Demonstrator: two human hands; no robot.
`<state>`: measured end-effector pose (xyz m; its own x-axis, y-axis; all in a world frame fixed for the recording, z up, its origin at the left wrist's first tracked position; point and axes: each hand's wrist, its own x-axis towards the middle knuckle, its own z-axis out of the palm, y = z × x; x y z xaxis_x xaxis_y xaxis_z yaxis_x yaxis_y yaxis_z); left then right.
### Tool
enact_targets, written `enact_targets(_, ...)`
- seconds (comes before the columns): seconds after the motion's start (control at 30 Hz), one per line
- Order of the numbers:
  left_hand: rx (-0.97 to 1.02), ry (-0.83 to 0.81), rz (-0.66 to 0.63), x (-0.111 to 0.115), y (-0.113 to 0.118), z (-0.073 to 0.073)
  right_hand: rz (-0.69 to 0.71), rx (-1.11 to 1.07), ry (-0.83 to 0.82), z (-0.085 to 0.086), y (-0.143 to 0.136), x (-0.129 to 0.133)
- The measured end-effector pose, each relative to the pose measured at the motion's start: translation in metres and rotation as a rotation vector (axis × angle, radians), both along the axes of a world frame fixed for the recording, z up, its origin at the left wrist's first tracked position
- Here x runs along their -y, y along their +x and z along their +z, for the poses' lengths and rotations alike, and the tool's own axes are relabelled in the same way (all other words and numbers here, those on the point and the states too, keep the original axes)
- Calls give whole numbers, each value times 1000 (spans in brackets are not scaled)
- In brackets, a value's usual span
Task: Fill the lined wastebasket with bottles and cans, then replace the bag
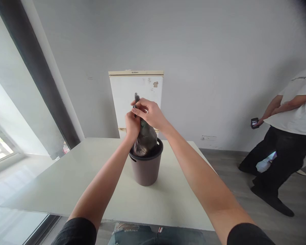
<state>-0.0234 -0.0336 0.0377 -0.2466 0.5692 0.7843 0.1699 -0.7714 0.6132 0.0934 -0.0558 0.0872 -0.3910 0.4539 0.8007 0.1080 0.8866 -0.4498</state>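
Observation:
A dark, see-through garbage bag (148,136) bulges out of the top of a brown trash can (146,172). Its gathered neck rises above the can, and a twisted black end sticks up past my fingers. My left hand (133,123) is closed around the neck, low down. Just above and to the right, my right hand (149,110) pinches the bag's upper end between thumb and fingers. The lower part of the bag is hidden inside the can. What the bag holds cannot be made out.
The can stands on a pale table (97,173). Behind it, a white fridge (132,86) is against the grey wall. On the right stands a person (290,112) in a white shirt and black trousers, holding a phone (254,123). A window (0,143) is at the left.

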Motion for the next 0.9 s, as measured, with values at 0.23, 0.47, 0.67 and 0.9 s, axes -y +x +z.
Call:
enact_targets(0.23, 88, 196, -23, 8, -25, 43, -248, -189, 67, -38, 32, 21)
enact_targets(0.47, 311, 481, 294, 62, -122, 60, -147, 287, -59, -126, 79, 53)
enact_targets(0.67, -18, 127, 659, 80, -183, 13, -279, 527, 50, -171, 80, 63)
enact_targets(0.9, -472, -633, 739, 20, -265, -72, -280, 520, 35, -171, 84, 60)
